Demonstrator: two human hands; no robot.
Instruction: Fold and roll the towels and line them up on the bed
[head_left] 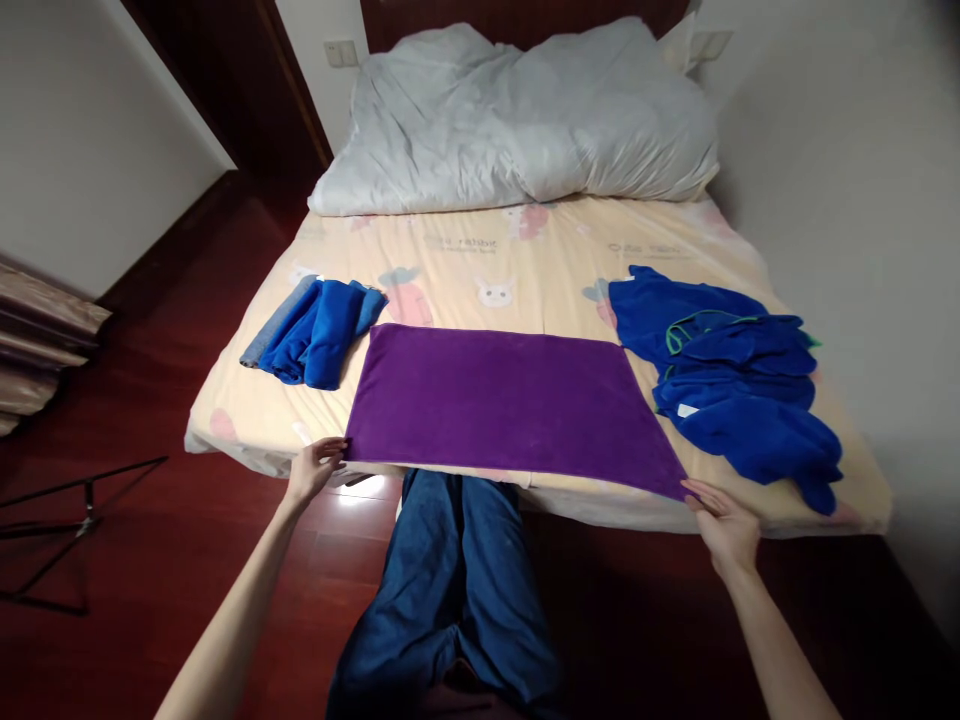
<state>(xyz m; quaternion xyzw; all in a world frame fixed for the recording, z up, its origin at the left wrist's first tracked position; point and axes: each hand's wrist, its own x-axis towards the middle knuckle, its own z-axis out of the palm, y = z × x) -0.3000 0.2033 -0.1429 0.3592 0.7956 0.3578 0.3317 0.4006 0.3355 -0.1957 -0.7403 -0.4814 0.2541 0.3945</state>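
Observation:
A purple towel (502, 400) lies spread out flat near the front edge of the bed. My left hand (315, 468) pinches its near left corner between thumb and fingers. At the near right corner, my right hand (721, 522) has its fingers closed on the cloth. To the left of the towel sits a small group of rolled blue cloths (319, 330), one of them greyish blue. A loose, crumpled heap of blue cloths (727, 370) with green edging and a white tag lies to the right.
The bed (555, 265) has a pale yellow sheet with rabbit and carrot prints. A bunched grey quilt (525, 120) covers its head end. Black tripod legs (82, 525) stand on the dark red floor at left, below a striped curtain (45, 345). A wall (847, 200) borders the right side.

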